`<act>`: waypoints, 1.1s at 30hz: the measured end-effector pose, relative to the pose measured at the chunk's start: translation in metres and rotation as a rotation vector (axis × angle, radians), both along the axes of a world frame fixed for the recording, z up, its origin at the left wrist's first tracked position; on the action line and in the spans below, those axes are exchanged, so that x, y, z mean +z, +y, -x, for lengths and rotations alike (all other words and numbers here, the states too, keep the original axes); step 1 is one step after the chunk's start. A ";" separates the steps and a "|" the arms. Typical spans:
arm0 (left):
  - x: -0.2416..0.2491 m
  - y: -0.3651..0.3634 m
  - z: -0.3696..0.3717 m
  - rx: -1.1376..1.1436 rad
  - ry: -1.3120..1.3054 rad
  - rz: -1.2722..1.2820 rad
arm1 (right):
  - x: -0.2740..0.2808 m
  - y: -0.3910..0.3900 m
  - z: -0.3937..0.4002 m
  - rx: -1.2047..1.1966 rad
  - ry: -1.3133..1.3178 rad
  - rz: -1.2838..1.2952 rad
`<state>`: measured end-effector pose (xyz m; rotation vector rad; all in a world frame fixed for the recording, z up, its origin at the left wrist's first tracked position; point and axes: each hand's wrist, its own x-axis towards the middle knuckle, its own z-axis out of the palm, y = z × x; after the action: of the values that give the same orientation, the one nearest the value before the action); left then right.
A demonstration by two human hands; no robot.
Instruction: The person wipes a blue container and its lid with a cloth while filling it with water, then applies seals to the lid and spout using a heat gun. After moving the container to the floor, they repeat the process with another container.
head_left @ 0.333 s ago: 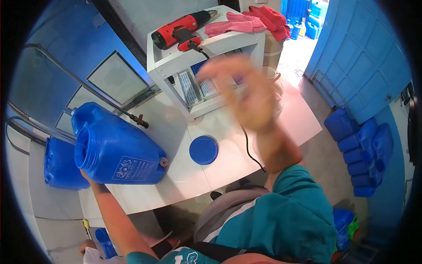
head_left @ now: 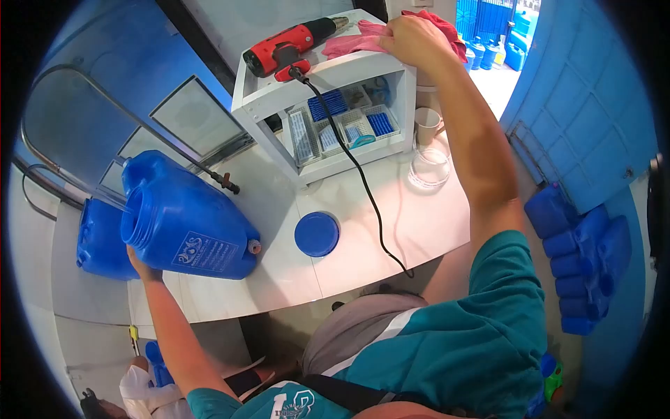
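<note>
A blue water jug (head_left: pixel 192 230) with a printed white label and an uncapped round mouth is on the white counter at left. Against its near side, by the mouth, is my left hand (head_left: pixel 144 268), holding it; the fingertips are hidden behind the jug. My right hand (head_left: pixel 413 40) reaches to the top of the white shelf unit, its fingers closed on a pink cloth (head_left: pixel 356 43). A red cloth (head_left: pixel 452 33) lies beside that hand. The red heat gun (head_left: pixel 289 49) rests left of the cloths. On the counter lies a round blue lid (head_left: pixel 317 234).
The white shelf unit (head_left: pixel 359 159) holds small baskets. A black cord (head_left: pixel 363 178) crosses the counter. Right of the shelf are a mug (head_left: pixel 426 126) and clear rings (head_left: pixel 429 170). Metal pipes (head_left: pixel 105 91) run above the jugs. Blue containers (head_left: pixel 576 258) stand at right. Another person (head_left: pixel 143 391) is at lower left.
My right hand has moved from above the shelf's front up and right to the pink cloth and closed on it. My left hand stays at the jug. The view has shifted slightly.
</note>
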<state>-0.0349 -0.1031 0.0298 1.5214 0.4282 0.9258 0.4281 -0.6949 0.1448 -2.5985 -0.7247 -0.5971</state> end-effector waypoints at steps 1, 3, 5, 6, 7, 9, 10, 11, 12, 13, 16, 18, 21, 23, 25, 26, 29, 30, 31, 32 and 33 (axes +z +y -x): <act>0.009 -0.029 -0.003 0.006 -0.044 0.153 | 0.002 0.003 -0.006 -0.042 0.010 0.052; 0.024 -0.101 -0.011 0.204 -0.078 0.061 | 0.003 0.008 -0.010 -0.071 0.021 0.100; 0.026 -0.147 -0.008 0.400 -0.109 -0.030 | 0.004 0.009 -0.011 -0.145 -0.103 0.089; 0.025 -0.160 -0.003 0.522 -0.166 -0.187 | 0.009 0.010 -0.010 -0.138 -0.105 0.083; 0.025 -0.171 0.000 0.643 -0.224 -0.342 | 0.017 0.011 -0.011 -0.114 -0.181 0.239; 0.038 -0.194 0.001 0.659 -0.309 -0.404 | 0.035 0.013 -0.007 -0.079 -0.265 0.395; 0.047 -0.205 -0.003 0.464 -0.327 -0.556 | 0.046 0.014 -0.005 0.014 -0.269 0.165; 0.059 -0.217 -0.007 0.269 -0.338 -0.705 | 0.058 0.016 -0.002 0.111 -0.267 -0.065; 0.076 -0.234 -0.018 0.166 -0.345 -0.771 | 0.074 0.019 0.002 0.210 -0.266 -0.299; 0.096 -0.254 -0.035 0.063 -0.355 -0.838 | 0.092 0.024 0.010 0.226 -0.284 -0.304; 0.153 -0.317 -0.077 -0.189 -0.330 -0.786 | 0.143 0.037 0.068 0.402 -0.688 -0.678; 0.183 -0.360 -0.105 -0.334 -0.311 -0.667 | 0.168 0.041 0.119 0.576 -0.630 -0.707; 0.202 -0.406 -0.134 -0.511 -0.260 -0.448 | 0.184 0.031 0.189 0.791 -0.438 -0.603; 0.203 -0.414 -0.138 -0.521 -0.232 -0.472 | 0.196 0.027 0.244 0.913 -0.282 -0.479; 0.201 -0.412 -0.128 -0.535 -0.195 -0.499 | 0.193 0.031 0.264 0.658 -0.020 -0.358; 0.199 -0.408 -0.118 -0.584 -0.122 -0.496 | 0.177 0.025 0.246 0.719 -0.044 -0.310; 0.193 -0.390 -0.088 -0.608 -0.064 -0.578 | 0.151 0.027 0.204 1.014 -0.150 -0.187; 0.192 -0.384 -0.077 -0.614 0.000 -0.629 | 0.147 0.027 0.208 1.088 0.123 -0.275; 0.194 -0.376 -0.068 -0.624 0.018 -0.635 | 0.143 0.028 0.213 1.119 0.376 -0.373; 0.196 -0.368 -0.059 -0.633 0.036 -0.641 | 0.129 0.037 0.211 1.161 0.633 -0.429; 0.198 -0.361 -0.050 -0.643 0.054 -0.648 | 0.120 0.045 0.214 1.192 0.897 -0.479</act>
<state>0.0147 -0.4640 0.2281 2.0909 -0.3633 0.5205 0.2146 -0.6498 0.2648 -1.3284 -1.3174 0.6351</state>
